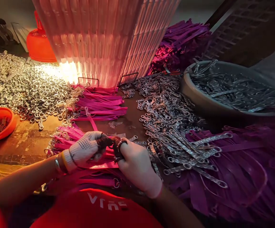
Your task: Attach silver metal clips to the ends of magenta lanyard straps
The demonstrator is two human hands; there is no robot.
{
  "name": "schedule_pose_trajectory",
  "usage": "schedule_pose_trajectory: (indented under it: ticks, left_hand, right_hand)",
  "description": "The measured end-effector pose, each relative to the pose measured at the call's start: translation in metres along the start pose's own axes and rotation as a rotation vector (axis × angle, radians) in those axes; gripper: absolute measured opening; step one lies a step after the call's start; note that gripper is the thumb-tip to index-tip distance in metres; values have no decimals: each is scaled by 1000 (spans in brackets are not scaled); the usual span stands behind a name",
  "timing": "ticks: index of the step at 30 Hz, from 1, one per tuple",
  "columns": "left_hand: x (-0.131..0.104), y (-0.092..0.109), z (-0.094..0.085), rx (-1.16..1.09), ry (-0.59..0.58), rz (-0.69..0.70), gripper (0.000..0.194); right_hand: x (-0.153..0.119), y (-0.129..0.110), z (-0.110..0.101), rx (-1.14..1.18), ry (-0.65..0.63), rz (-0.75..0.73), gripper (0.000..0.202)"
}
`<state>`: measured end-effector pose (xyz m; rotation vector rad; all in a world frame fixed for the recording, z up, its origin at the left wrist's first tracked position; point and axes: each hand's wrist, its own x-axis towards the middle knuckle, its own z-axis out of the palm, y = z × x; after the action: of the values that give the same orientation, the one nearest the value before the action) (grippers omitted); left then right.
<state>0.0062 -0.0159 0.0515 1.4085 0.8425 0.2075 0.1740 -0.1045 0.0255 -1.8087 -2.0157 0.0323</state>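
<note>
My left hand [87,147], in a white dotted glove with dark fingertips, is closed in a pinch. A pink strap [93,123] with a metal fitting at its far end runs out from behind its fingers; its near end is hidden. My right hand [136,160], in a white glove with dark fingers, is closed and meets the left one fingertip to fingertip. Something small and dark shows at its fingers, too unclear to name. Just beneath both hands lie more pink straps [68,129] with metal ends.
Metal ring fittings [47,101] are heaped on the left, near an orange bowl [12,123]. Chain-like metal pieces [168,117] spread on the right beside a grey tub [188,84]. Purple straps [237,164] pile at the right front. A translucent ribbed panel [92,41] stands behind.
</note>
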Motion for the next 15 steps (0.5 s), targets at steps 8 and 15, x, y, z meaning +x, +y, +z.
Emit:
schedule_pose_trajectory:
  ticks: [8, 15]
  left_hand:
    - [-14, -48, 9, 328, 12, 300, 22]
    - [-27, -49, 10, 237, 152, 280, 22]
  right_hand:
    - [-16, -16, 1, -141, 1, -41, 41]
    - [-14, -25, -12, -169, -238, -44, 28]
